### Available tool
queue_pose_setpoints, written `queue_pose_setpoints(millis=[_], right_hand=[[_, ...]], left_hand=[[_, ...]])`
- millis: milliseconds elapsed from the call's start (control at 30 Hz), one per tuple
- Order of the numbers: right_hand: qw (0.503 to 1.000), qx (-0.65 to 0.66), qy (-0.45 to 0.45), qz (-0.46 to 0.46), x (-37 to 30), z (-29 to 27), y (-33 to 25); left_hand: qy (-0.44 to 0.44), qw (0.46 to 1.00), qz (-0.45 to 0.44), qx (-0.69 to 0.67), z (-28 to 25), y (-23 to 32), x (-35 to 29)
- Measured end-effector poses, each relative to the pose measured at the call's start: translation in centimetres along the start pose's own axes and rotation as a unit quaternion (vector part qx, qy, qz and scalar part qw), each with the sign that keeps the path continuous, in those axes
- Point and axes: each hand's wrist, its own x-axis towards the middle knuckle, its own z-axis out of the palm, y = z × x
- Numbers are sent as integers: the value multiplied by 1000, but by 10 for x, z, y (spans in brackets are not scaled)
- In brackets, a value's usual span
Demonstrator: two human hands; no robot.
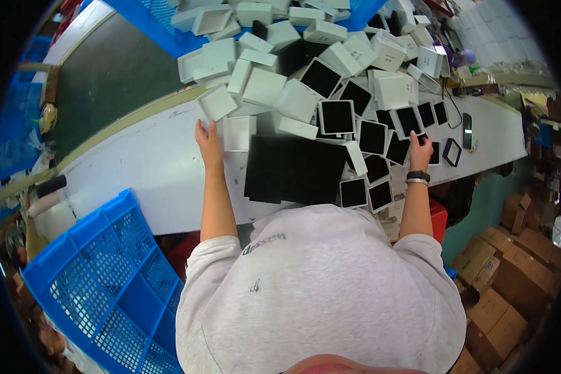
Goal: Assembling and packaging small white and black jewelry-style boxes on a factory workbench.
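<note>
My left hand (209, 144) is at the near corner of a shallow white box half (216, 103), thumb and finger closed on its edge. Beside it lies another hollow white box half (238, 133). On the right, my right hand (421, 153), a dark band on its wrist, pinches the near edge of a white box with a black inside (409, 120); the fingertips are partly hidden. Several similar black-lined boxes (373, 137) surround it. A large flat black sheet (296, 169) lies between my arms at the table's near edge.
White boxes (265, 86) are heaped across the white table (153, 156), below a blue crate (153, 25) full of more. A blue mesh crate (112, 280) stands at my left. On the right lie a phone-like device (467, 131) and a dark frame (452, 153); cardboard cartons (498, 262) are stacked beyond.
</note>
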Motion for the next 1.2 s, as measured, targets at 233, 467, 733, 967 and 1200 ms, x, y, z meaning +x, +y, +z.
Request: queue_pose_setpoints(millis=[233, 467, 733, 967, 1200], right_hand=[[928, 82, -175, -320, -125, 12, -102], [808, -6, -332, -486, -227, 49, -135], [734, -81, -424, -524, -238, 58, -113], [718, -47, -437, -539, -221, 46, -86], [742, -20, -305, -597, -208, 34, -51]], left_hand=[[-72, 991, -100, 42, -36, 11, -103], [-100, 991, -79, 30, -49, 11, -134], [190, 900, 337, 200, -191, 162, -151], [304, 907, 239, 165, -197, 136, -236], [103, 954, 149, 240, -75, 33, -265]])
